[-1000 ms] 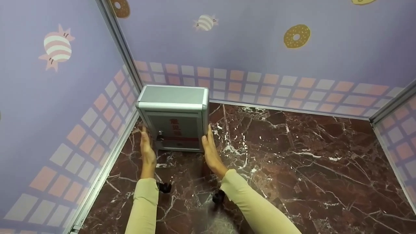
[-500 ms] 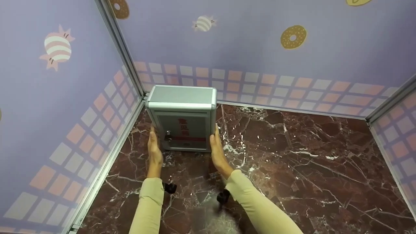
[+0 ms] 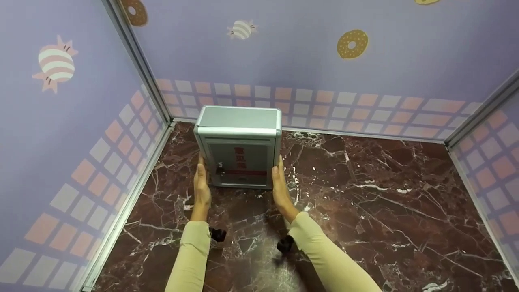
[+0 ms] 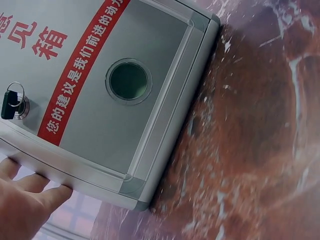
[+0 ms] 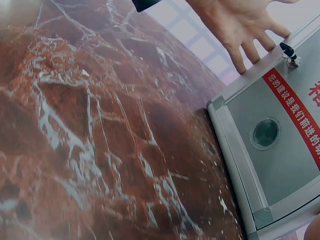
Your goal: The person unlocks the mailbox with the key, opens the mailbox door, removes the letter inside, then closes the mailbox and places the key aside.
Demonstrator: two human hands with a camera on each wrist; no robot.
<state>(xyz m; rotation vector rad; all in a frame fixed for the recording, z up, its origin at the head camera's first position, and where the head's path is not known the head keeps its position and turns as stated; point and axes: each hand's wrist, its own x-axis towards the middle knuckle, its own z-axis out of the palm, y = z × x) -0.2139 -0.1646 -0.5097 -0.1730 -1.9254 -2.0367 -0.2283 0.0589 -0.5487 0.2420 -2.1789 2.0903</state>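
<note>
A grey metal suggestion box (image 3: 253, 158) with silver edges stands upright on the dark red marbled surface. Red Chinese lettering and a red stripe mark its front. A small key (image 4: 11, 104) with a ring sits in the lock, and a round window (image 4: 128, 81) lies below the stripe. My left hand (image 3: 202, 187) presses the box's left side with extended fingers. On the opposite side my right hand (image 3: 281, 189) lies flat against it, thumb towards the front. The right wrist view shows the left hand (image 5: 242, 27) with its fingers spread along the box edge.
Purple walls with sweet and doughnut prints enclose the marbled surface (image 3: 377, 211) at the left, back and right. The back wall (image 3: 300, 61) rises behind the box. A metal rail (image 3: 121, 207) runs along the left wall's foot. Black wrist cameras (image 3: 219, 235) hang by both sleeves.
Box and both hands have moved together to the right, away from the left back corner. The head view has also turned slightly. Both hands stay against the box's sides.
</note>
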